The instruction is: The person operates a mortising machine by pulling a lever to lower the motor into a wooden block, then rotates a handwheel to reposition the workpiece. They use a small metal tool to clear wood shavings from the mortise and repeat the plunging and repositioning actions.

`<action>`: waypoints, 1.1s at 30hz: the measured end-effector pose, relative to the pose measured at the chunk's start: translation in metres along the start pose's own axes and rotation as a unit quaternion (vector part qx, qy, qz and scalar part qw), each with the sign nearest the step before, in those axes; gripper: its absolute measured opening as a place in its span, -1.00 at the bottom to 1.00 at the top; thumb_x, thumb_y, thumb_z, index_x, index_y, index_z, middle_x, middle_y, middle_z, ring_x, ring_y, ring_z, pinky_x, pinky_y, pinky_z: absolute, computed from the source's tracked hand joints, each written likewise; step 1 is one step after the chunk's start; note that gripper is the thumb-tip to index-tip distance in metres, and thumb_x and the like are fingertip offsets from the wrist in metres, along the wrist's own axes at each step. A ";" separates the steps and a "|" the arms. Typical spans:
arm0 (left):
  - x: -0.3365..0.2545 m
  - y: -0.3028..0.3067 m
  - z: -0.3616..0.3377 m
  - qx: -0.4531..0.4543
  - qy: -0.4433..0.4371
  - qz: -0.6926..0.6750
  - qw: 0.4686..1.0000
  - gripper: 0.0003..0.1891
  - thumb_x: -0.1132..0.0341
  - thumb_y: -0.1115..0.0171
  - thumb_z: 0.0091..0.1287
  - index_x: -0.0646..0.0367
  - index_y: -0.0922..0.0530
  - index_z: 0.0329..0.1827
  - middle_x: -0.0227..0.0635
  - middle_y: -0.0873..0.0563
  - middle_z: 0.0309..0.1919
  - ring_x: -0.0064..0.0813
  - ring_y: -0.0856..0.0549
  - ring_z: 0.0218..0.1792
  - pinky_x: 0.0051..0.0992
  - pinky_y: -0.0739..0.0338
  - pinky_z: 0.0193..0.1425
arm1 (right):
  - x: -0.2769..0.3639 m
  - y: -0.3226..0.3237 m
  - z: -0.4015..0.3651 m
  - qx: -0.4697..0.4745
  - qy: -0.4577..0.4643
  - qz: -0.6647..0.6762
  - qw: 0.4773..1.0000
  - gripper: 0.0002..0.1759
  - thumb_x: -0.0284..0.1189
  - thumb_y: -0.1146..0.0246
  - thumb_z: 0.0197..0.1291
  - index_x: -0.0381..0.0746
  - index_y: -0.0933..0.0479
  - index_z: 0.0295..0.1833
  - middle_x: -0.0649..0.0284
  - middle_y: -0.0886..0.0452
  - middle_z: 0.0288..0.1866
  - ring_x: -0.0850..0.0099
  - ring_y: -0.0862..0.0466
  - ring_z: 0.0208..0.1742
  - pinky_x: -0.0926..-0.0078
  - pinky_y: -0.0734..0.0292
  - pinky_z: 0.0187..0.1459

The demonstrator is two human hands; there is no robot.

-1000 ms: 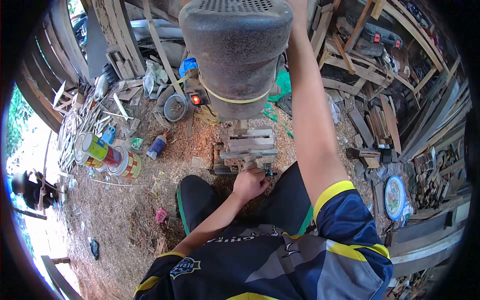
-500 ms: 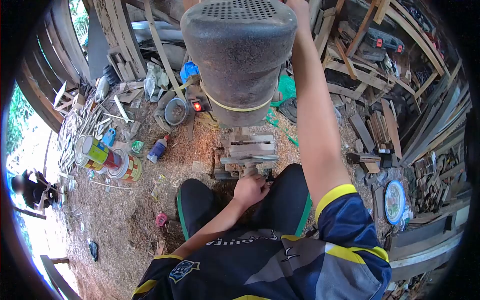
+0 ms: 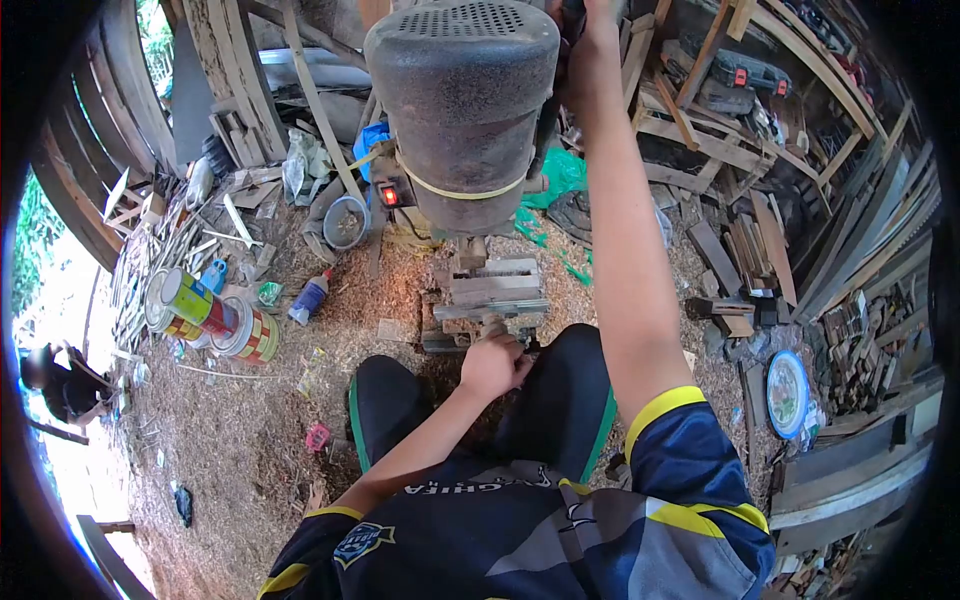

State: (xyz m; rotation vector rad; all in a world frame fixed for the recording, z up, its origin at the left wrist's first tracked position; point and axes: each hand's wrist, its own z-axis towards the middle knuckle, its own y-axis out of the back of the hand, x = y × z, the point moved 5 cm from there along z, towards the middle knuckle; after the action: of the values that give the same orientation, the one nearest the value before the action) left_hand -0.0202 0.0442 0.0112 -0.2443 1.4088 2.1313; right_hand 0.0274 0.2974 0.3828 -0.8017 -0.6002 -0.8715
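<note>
A large dark machine head (image 3: 465,110) with a perforated top and a yellow band fills the upper middle of the view. Below it stands a metal vise (image 3: 492,290) with a pale piece between its jaws. My left hand (image 3: 490,366) is closed round the vise's handle (image 3: 493,326) on the near side. At the top edge, right of the machine head, my right hand (image 3: 600,12) is reached far forward; its fingers are mostly out of view, and what they hold cannot be made out. A red switch (image 3: 390,196) glows on the machine's left side.
Paint cans (image 3: 200,302), a bottle (image 3: 311,298) and a grey bucket (image 3: 347,222) stand at left. Wood scraps (image 3: 757,250) and a round blue-rimmed tray (image 3: 788,395) lie at right. Shavings cover the ground. Another person (image 3: 65,385) is at the far left.
The machine head and vise appear slightly further left as the view shifts. More of the vise's top shows below the machine. My left hand is still on the handle.
</note>
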 end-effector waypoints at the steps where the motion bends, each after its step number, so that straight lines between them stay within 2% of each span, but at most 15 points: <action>1: 0.000 0.000 -0.001 0.007 0.004 0.002 1.000 -0.79 0.24 -0.49 0.12 0.12 -0.64 -0.52 -0.26 -0.72 -0.44 -0.13 -0.77 -0.27 -0.16 -0.75 -0.19 | 0.003 -0.006 -0.004 0.030 -0.083 0.033 0.996 -0.31 0.25 -0.11 0.58 -0.01 -0.42 -0.52 0.49 -0.34 -0.64 0.51 -0.28 -0.64 0.46 -0.15 -0.50; 6: -0.001 0.002 0.000 -0.003 0.014 0.004 1.000 -0.79 0.25 -0.48 0.13 0.12 -0.64 -0.54 -0.25 -0.72 -0.45 -0.12 -0.77 -0.28 -0.16 -0.76 -0.17 | 0.032 -0.025 0.018 0.055 -0.055 0.063 0.995 -0.24 0.38 -0.05 0.51 -0.02 -0.48 -0.52 0.42 -0.39 -0.68 0.47 -0.38 -0.67 0.39 -0.19 -0.58; 8: -0.003 0.005 0.000 -0.005 0.019 0.013 1.000 -0.79 0.24 -0.48 0.13 0.12 -0.65 -0.53 -0.26 -0.74 -0.42 -0.16 -0.77 -0.19 -0.17 -0.78 -0.11 | 0.042 -0.034 0.017 0.189 -0.135 0.015 0.972 -0.17 0.43 0.01 0.50 -0.04 -0.48 -0.55 0.40 -0.38 -0.70 0.45 -0.39 -0.68 0.34 -0.17 -0.58; 9: -0.002 0.003 0.000 -0.003 0.021 0.014 1.000 -0.79 0.24 -0.48 0.13 0.12 -0.65 -0.53 -0.26 -0.74 -0.42 -0.16 -0.77 -0.19 -0.17 -0.78 -0.11 | 0.039 -0.026 0.014 -0.091 -0.094 -0.107 0.986 -0.14 0.44 0.04 0.52 -0.04 -0.44 -0.59 0.42 -0.28 -0.71 0.44 -0.28 -0.69 0.34 -0.09 -0.56; 13: -0.002 -0.001 -0.002 -0.009 0.018 -0.001 1.000 -0.79 0.26 -0.48 0.13 0.14 -0.65 -0.55 -0.25 -0.71 -0.46 -0.11 -0.77 -0.27 -0.16 -0.78 -0.14 | 0.039 -0.024 0.005 -0.121 -0.014 -0.135 0.983 -0.11 0.43 0.07 0.55 -0.07 -0.40 -0.61 0.43 -0.25 -0.67 0.47 -0.22 -0.65 0.37 -0.03 -0.52; 15: 0.001 0.001 0.005 -0.010 0.020 0.000 1.000 -0.78 0.25 -0.48 0.13 0.14 -0.65 -0.54 -0.25 -0.70 -0.47 -0.11 -0.77 -0.27 -0.16 -0.78 -0.15 | 0.048 -0.021 -0.024 -0.046 0.120 -0.084 0.988 -0.13 0.41 0.09 0.58 -0.11 -0.40 -0.53 0.43 -0.27 -0.63 0.52 -0.22 -0.62 0.43 -0.03 -0.50; 19: -0.004 0.004 -0.001 -0.001 0.012 0.001 1.000 -0.76 0.23 -0.50 0.14 0.15 -0.64 -0.53 -0.24 -0.69 -0.48 -0.10 -0.76 -0.28 -0.16 -0.77 -0.14 | 0.049 -0.020 -0.051 0.006 0.138 -0.023 0.990 -0.21 0.41 0.08 0.57 -0.11 -0.41 -0.35 0.47 -0.25 -0.57 0.58 -0.20 -0.61 0.50 -0.05 -0.49; 23: -0.004 0.006 0.001 -0.012 0.010 0.001 1.000 -0.74 0.21 -0.51 0.14 0.15 -0.62 -0.53 -0.22 -0.69 -0.48 -0.08 -0.76 -0.30 -0.16 -0.76 -0.13 | 0.043 -0.012 -0.062 0.010 0.152 -0.007 0.988 -0.24 0.34 0.07 0.62 -0.14 -0.42 -0.35 0.44 -0.34 -0.55 0.57 -0.29 -0.59 0.51 -0.11 -0.49; 25: 0.000 0.004 0.004 -0.007 0.009 0.005 1.000 -0.74 0.21 -0.52 0.14 0.15 -0.63 -0.53 -0.23 -0.70 -0.48 -0.09 -0.76 -0.30 -0.16 -0.76 -0.13 | 0.038 -0.008 -0.094 0.072 0.136 0.038 0.987 -0.10 0.45 0.06 0.51 -0.20 -0.44 -0.45 0.41 -0.37 -0.68 0.57 -0.32 -0.70 0.53 -0.08 -0.62; 26: 0.000 0.001 0.001 0.003 0.011 0.007 1.000 -0.74 0.21 -0.52 0.15 0.14 -0.63 -0.53 -0.23 -0.70 -0.48 -0.09 -0.76 -0.30 -0.16 -0.76 -0.14 | 0.041 -0.010 -0.106 0.160 0.161 0.083 0.970 -0.03 0.56 0.07 0.41 -0.21 -0.42 -0.45 0.42 -0.31 -0.68 0.59 -0.25 -0.69 0.56 0.00 -0.59; 28: 0.002 -0.001 0.000 0.005 0.015 -0.002 1.000 -0.74 0.22 -0.51 0.15 0.13 -0.63 -0.53 -0.23 -0.71 -0.48 -0.10 -0.76 -0.30 -0.16 -0.76 -0.14 | 0.044 -0.005 -0.133 0.117 0.138 0.016 0.983 0.02 0.74 0.10 0.19 -0.12 -0.29 -0.47 0.42 -0.23 -0.66 0.56 -0.19 -0.67 0.54 0.02 -0.61; 29: 0.001 -0.001 -0.001 0.008 0.017 -0.009 1.000 -0.75 0.22 -0.51 0.15 0.13 -0.63 -0.54 -0.24 -0.71 -0.48 -0.11 -0.76 -0.30 -0.17 -0.76 -0.15 | 0.043 -0.003 -0.144 0.116 0.135 0.015 0.984 0.02 0.74 0.10 0.19 -0.12 -0.29 -0.47 0.42 -0.23 -0.66 0.56 -0.19 -0.67 0.54 0.02 -0.61; 31: 0.000 0.000 -0.001 0.007 0.018 -0.008 1.000 -0.77 0.24 -0.47 0.16 0.13 -0.63 -0.54 -0.25 -0.72 -0.48 -0.13 -0.76 -0.30 -0.17 -0.75 -0.15 | 0.039 0.006 -0.171 0.133 0.227 0.057 0.963 -0.01 0.57 0.09 0.40 -0.22 -0.40 -0.49 0.36 -0.35 -0.63 0.46 -0.33 -0.63 0.43 -0.13 -0.52; 32: -0.001 0.000 -0.001 0.003 0.020 -0.005 1.000 -0.79 0.26 -0.42 0.17 0.13 -0.63 -0.55 -0.25 -0.73 -0.47 -0.16 -0.76 -0.30 -0.17 -0.74 -0.15 | 0.033 0.018 -0.194 0.128 0.225 0.023 0.966 -0.01 0.54 0.08 0.43 -0.24 -0.42 -0.52 0.30 -0.44 -0.62 0.35 -0.43 -0.60 0.37 -0.23 -0.48; 33: 0.002 -0.004 -0.002 0.002 0.021 -0.005 1.000 -0.79 0.26 -0.42 0.17 0.13 -0.63 -0.55 -0.25 -0.73 -0.47 -0.16 -0.76 -0.30 -0.17 -0.74 -0.15 | 0.030 0.021 -0.215 0.163 0.239 0.066 0.955 0.02 0.59 0.16 0.38 -0.23 -0.46 -0.48 0.24 -0.52 -0.54 0.32 -0.40 -0.53 0.28 -0.19 -0.37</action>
State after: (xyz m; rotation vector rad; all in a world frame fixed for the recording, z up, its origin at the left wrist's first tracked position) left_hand -0.0200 0.0438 0.0066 -0.2956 1.4333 2.1257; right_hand 0.0902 0.1181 0.2749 -0.3071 -0.2455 -0.7802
